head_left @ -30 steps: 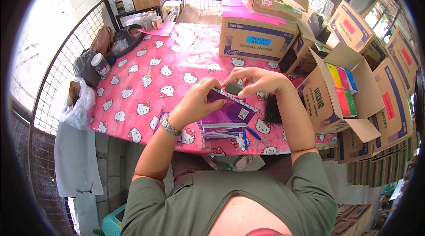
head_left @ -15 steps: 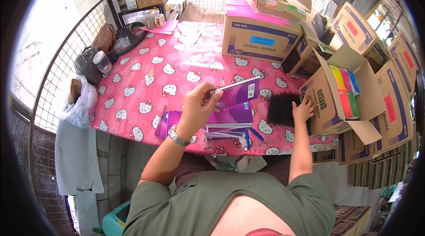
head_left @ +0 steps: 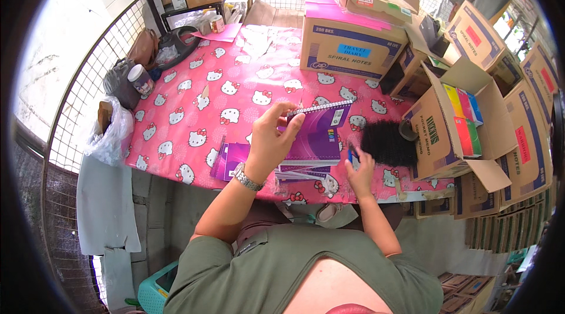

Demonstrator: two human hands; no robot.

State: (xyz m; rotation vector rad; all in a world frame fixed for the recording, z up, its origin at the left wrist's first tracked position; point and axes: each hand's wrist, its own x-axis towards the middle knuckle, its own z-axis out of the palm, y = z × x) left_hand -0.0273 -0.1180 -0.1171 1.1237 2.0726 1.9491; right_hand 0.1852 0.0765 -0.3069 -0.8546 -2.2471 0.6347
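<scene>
My left hand, with a watch on its wrist, pinches a purple notebook by its spiral-bound top edge and holds it tilted up. Under it lies a stack of purple notebooks, and more purple notebooks sit to its left. My right hand is closed on a blue-handled hand tool, apparently pliers, just right of the stack. The tool's jaws are hard to make out. Beyond that hand is a dense heap of black wire spirals, with a dark ring at its right edge.
An open carton with colourful packs stands at the right, beside more cartons. A large closed carton is at the back. Bags and a white jar line the left edge of the pink-covered table.
My right hand has left the black spirals, moved left and picked up the blue-handled tool from beside the stack. My left hand still holds the notebook up.
</scene>
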